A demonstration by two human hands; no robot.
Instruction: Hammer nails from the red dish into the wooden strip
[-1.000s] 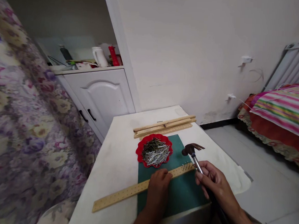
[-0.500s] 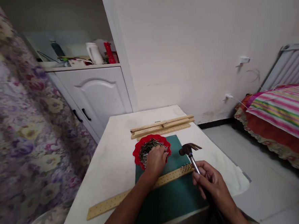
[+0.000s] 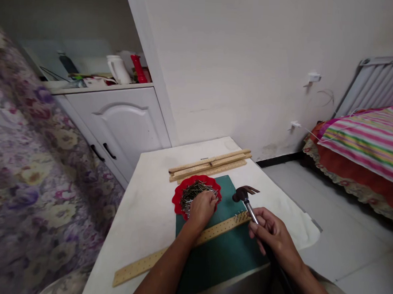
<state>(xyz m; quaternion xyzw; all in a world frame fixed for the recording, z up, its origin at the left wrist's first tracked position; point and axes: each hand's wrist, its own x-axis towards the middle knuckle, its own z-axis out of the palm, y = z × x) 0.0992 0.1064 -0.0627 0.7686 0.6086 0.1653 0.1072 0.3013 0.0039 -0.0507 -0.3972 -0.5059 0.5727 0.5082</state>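
My left hand [image 3: 202, 209] reaches into a red scalloped bowl [image 3: 176, 194] full of loose nails [image 3: 194, 190]. Its fingers are curled together at the bowl's right side, and what is between them is hidden. Gripped in my right hand [image 3: 274, 234] is a claw hammer [image 3: 243, 194], head up and tilted left, with a shiny metal neck and a dark handle. Below both hands a long wooden strip [image 3: 142, 264] with rows of small holes lies across a green mat [image 3: 222, 268]. Several nails [image 3: 240, 216] stand up in the strip's right end, beside the hammer's neck.
More wooden strips [image 3: 212, 163] lie stacked at the back of the white table [image 3: 138, 223]. A floral curtain [image 3: 47, 191] hangs at the left, near a white cabinet [image 3: 125, 120]. To the right is a bed [image 3: 377, 136] with a striped cover.
The whole view has shifted slightly. My left hand stays in the bowl, its fingers drawn closer together. The hammer remains in my right hand, almost unmoved.
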